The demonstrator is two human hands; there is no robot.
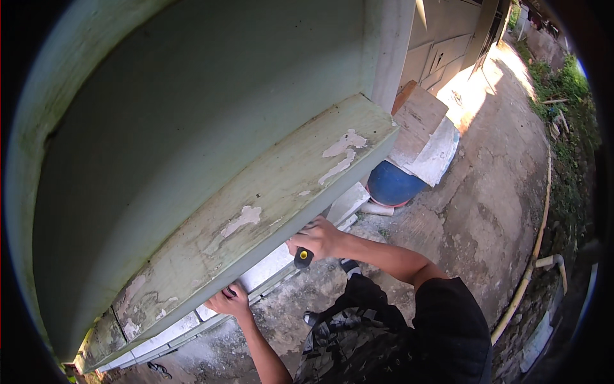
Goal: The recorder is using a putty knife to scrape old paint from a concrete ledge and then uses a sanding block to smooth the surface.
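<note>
A pale green concrete ledge (pixel 281 185) with peeling paint juts out from the wall in front of me. My right hand (pixel 314 238) is at the ledge's outer edge, closed around a black tool handle (pixel 303 258) with a yellow round end. The tool's working end is hidden by the hand and ledge, so I cannot tell its kind. Farther left along the same edge is my left hand (pixel 230 301), its fingers curled in at the ledge. Something small and dark shows by those fingers, but I cannot make it out.
White-topped slabs (pixel 265 269) run low beneath the ledge. A blue rounded container (pixel 394 184) stands past the ledge's far end, boards (pixel 422 121) on top. Rough concrete ground (pixel 467 224) stretches right toward a pipe (pixel 542 224) and plants (pixel 569 83). A dark sandal (pixel 158 370) lies lower left.
</note>
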